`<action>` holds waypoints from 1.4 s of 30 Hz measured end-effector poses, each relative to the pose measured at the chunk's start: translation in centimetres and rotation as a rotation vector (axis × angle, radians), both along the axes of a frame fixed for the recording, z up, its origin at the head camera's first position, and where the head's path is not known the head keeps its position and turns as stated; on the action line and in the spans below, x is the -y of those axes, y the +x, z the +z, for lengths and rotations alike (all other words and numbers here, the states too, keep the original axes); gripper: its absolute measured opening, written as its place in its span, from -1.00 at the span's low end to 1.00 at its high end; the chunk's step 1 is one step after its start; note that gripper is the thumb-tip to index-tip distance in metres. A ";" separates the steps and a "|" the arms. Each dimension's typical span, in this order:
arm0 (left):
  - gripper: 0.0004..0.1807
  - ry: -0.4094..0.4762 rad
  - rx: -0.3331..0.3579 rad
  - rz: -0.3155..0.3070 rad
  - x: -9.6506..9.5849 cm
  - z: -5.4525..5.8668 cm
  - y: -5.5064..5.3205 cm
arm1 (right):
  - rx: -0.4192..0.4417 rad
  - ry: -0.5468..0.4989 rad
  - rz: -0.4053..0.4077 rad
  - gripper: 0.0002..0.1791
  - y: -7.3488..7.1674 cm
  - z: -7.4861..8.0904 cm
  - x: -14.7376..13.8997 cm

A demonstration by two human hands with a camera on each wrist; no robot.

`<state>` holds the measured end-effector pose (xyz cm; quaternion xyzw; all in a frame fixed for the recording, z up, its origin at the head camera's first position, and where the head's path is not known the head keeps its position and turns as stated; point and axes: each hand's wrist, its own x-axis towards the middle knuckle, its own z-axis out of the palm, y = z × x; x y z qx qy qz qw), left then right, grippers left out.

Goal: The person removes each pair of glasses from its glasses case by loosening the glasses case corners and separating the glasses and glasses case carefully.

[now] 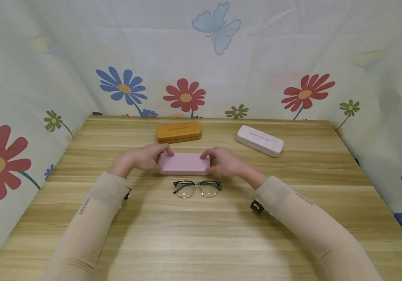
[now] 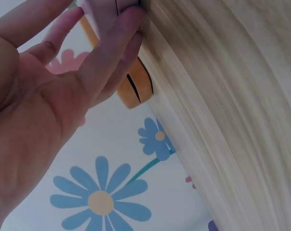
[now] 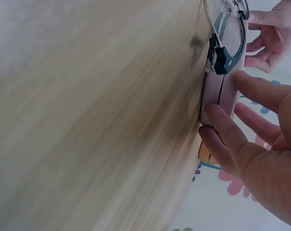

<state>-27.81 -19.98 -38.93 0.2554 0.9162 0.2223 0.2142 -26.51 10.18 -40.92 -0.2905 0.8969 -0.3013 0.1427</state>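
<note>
A closed pink glasses case (image 1: 184,164) lies lengthwise across the middle of the table. At its left end, my left hand (image 1: 147,157) grips it between thumb and fingers. My right hand (image 1: 225,162) holds the opposite end the same way, and the right wrist view shows its fingertips (image 3: 218,113) against the case's end, by the dark seam. Just in front of the case is a pair of eyeglasses (image 1: 196,184) with a black upper rim and clear lenses. Neither hand touches them.
Behind the pink case sits an orange glasses case (image 1: 178,132). A white glasses case (image 1: 260,141) lies at an angle, back right. The wood-grain table (image 1: 194,242) meets a flower-printed curtain (image 1: 257,62) at the back and sides.
</note>
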 end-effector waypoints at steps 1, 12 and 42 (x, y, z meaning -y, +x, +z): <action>-0.43 0.002 0.005 0.004 0.1 0.0 0.0 | 0.000 0.000 0.004 -0.50 0.0 0.0 0.1; -0.42 0.022 0.052 0.064 1.4 0.3 0.1 | -0.036 0.030 0.021 -0.50 0.0 0.3 1.8; -0.44 0.109 0.091 0.058 6.7 0.1 1.0 | -0.045 -0.080 0.156 -0.55 1.0 0.0 3.8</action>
